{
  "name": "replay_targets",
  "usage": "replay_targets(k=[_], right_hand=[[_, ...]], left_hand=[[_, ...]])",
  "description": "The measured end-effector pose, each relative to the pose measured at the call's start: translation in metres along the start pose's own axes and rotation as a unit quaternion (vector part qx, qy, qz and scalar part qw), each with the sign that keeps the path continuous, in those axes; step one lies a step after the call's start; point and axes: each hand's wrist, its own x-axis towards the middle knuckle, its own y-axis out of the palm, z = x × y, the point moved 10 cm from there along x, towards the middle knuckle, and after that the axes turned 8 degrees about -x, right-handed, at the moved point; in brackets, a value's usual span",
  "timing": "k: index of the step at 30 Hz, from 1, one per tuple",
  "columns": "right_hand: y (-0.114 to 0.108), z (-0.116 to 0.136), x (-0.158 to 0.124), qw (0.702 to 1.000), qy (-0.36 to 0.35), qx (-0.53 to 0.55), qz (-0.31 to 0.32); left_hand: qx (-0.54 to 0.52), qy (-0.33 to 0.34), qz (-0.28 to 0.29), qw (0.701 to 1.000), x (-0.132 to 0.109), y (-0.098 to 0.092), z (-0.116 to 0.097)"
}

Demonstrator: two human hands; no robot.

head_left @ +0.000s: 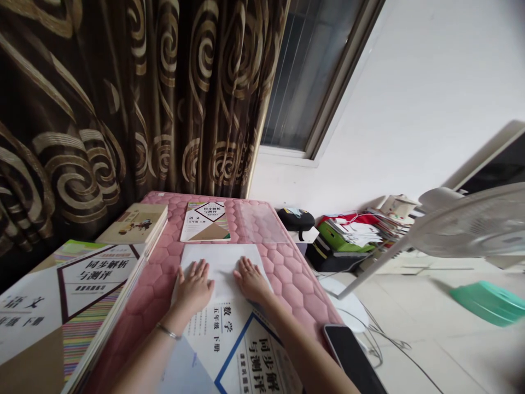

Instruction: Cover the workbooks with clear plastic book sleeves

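My left hand lies flat, fingers spread, on the left part of a plain white sheet. Level with it, my right hand presses flat on the sheet's right part, its fingers stretched out too. Nearer to me, a maths workbook with a blue diamond outline and Chinese print adjoins the sheet; whether the two are joined I cannot tell. My forearms cover parts of the workbook. Just beyond the sheet rests a smaller-looking workbook with a dark diamond outline, and to its right a translucent plastic sheet.
A pink quilted cover spreads over the table. Book stacks line its left side; a black phone lies at the right edge. A white fan and a green stool stand on the floor. Patterned curtains hang behind.
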Motion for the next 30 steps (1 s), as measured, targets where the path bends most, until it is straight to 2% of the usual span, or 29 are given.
replay_targets(k=[3,5,7,9,11,12,14,16,18,22,25,28,30], right_hand=[[-0.001,-0.034,-0.007,0.999,0.046,-0.015,0.014],[-0.001,-0.041,-0.009,0.998,0.054,-0.020,0.014],[-0.002,-0.041,-0.010,0.998,0.057,-0.026,0.014],[-0.001,-0.037,-0.010,0.998,0.059,-0.033,0.016],[-0.001,-0.034,-0.009,0.997,0.059,-0.039,0.018],[-0.002,-0.033,-0.009,0.997,0.059,-0.040,0.019],[-0.003,-0.033,-0.010,0.997,0.060,-0.042,0.017],[-0.004,-0.035,-0.011,0.997,0.062,-0.046,0.018],[-0.005,-0.036,-0.012,0.997,0.061,-0.050,0.022],[-0.008,-0.032,-0.007,0.994,0.078,-0.064,0.031],[-0.014,-0.005,0.012,0.995,0.078,-0.065,0.004],[-0.014,0.055,0.040,0.997,-0.073,0.022,-0.022],[-0.007,0.077,0.054,0.989,-0.135,0.064,-0.007]], left_hand=[[0.040,-0.071,0.003,0.997,-0.006,-0.008,0.033],[0.063,-0.110,-0.016,0.992,-0.010,-0.017,0.052],[0.086,-0.133,-0.047,0.986,-0.009,-0.026,0.060],[0.107,-0.147,-0.074,0.981,-0.001,-0.031,0.054],[0.103,-0.131,-0.077,0.983,0.018,-0.025,0.032],[0.085,-0.073,-0.077,0.991,0.031,-0.020,0.009],[0.025,0.015,-0.022,0.999,0.054,0.002,-0.028],[0.002,0.049,0.009,0.999,0.069,0.017,-0.046],[-0.005,0.043,0.019,0.999,0.077,0.025,-0.043],[-0.008,0.016,0.014,1.000,0.078,0.024,-0.009],[0.001,0.015,0.005,1.000,0.075,0.023,0.005],[0.012,0.010,0.008,1.000,0.075,0.027,0.008],[0.013,0.010,0.006,1.000,0.076,0.029,0.007]])
